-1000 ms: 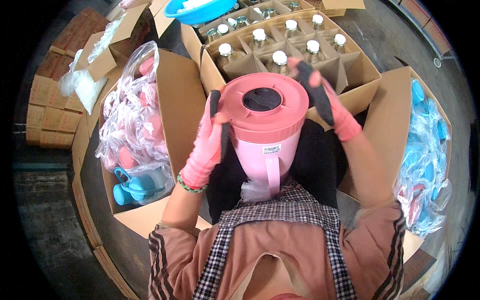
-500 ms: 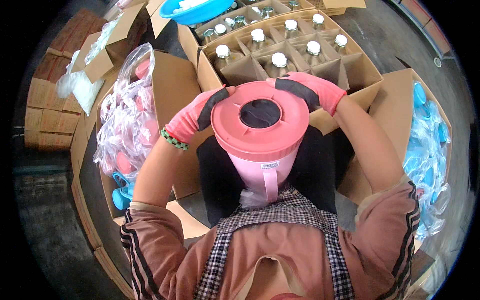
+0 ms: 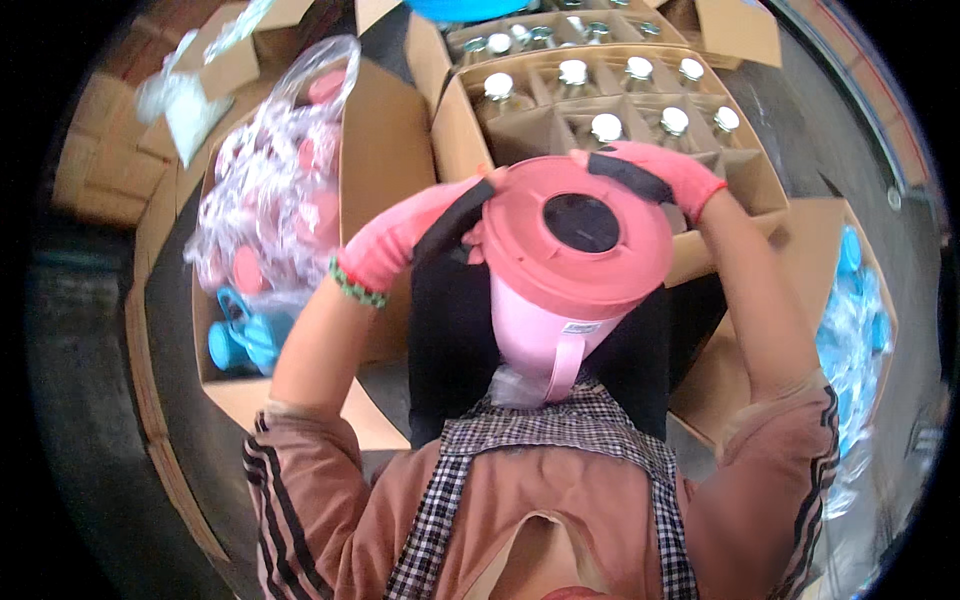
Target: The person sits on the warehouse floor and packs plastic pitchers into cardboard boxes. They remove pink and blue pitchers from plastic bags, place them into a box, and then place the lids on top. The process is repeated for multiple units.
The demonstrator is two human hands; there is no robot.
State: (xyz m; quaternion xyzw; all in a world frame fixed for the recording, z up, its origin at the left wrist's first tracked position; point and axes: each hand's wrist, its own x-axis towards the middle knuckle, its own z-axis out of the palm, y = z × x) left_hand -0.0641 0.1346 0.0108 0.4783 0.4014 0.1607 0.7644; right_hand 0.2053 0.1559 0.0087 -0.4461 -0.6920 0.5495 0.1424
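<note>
A light pink pitcher (image 3: 535,318) stands in my lap, its handle and a small label facing me. A darker pink lid (image 3: 600,271) with a round black centre covers its top. My left hand (image 3: 425,225), in a pink glove with black patches, is closed on the lid's left rim, thumb on top and fingertips showing below. My right hand (image 3: 660,180), gloved the same way, grips the far right rim. Its fingers under the lid are hidden. Crumpled clear plastic (image 3: 520,386) lies by the pitcher's base, against my checked apron (image 3: 560,432).
An open carton (image 3: 470,135) with dividers holds several white-capped bottles ahead. Left is a carton (image 3: 385,190) of plastic-wrapped pink items, with blue cups (image 3: 250,340) at its near end. A carton (image 3: 765,300) of wrapped blue items stands right. A blue basin (image 3: 465,8) shows at the top.
The view has shifted, so cartons and pitcher appear farther right. The lid tilts slightly differently, and my left hand's fingers now show beneath its rim. Both hands keep hold.
</note>
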